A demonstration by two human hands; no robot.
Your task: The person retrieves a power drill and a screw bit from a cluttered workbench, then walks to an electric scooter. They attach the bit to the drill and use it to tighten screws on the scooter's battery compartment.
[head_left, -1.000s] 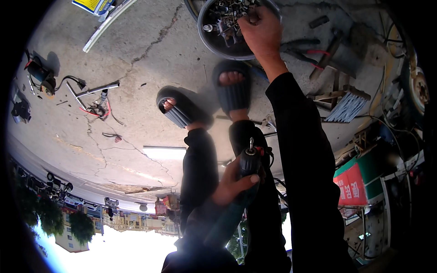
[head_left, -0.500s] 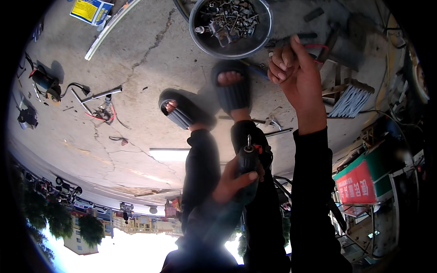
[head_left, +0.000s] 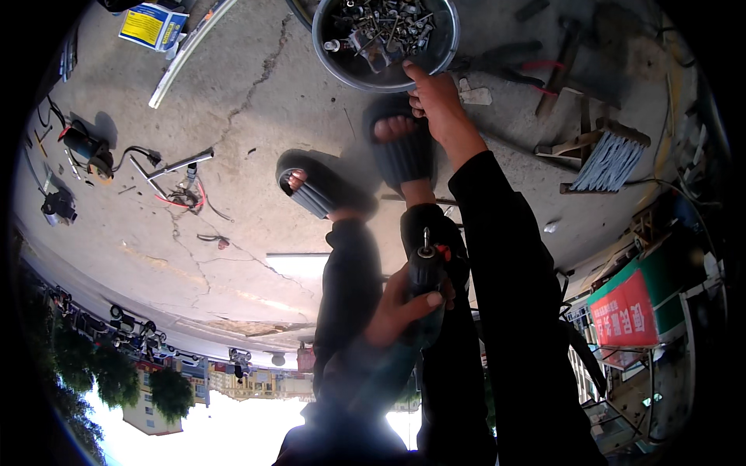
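Note:
My left hand (head_left: 392, 311) is wrapped round a dark cordless drill (head_left: 426, 272), held low between my legs. A short metal bit sticks out of its chuck, pointing away from me. At the far side, my right hand (head_left: 441, 105) grips the near right rim of a round metal bowl (head_left: 322, 60), with the thumb over the edge and fingers curled outside it. Inside the bowl lies a heap of screws, bolts and small metal parts (head_left: 392, 27). My right palm is hidden.
Slippered feet (head_left: 400, 144) stand just nearer than the bowl. To the right are a folding stool (head_left: 602, 159) with a corded seat and a hammer (head_left: 558, 74). A T-shaped wrench (head_left: 183, 161), an angle grinder (head_left: 85, 147) and a blue-yellow packet (head_left: 153, 27) lie left.
My right hand has moved left, from beside the bowl onto its rim. My left hand keeps hold of the drill. The view has shifted slightly.

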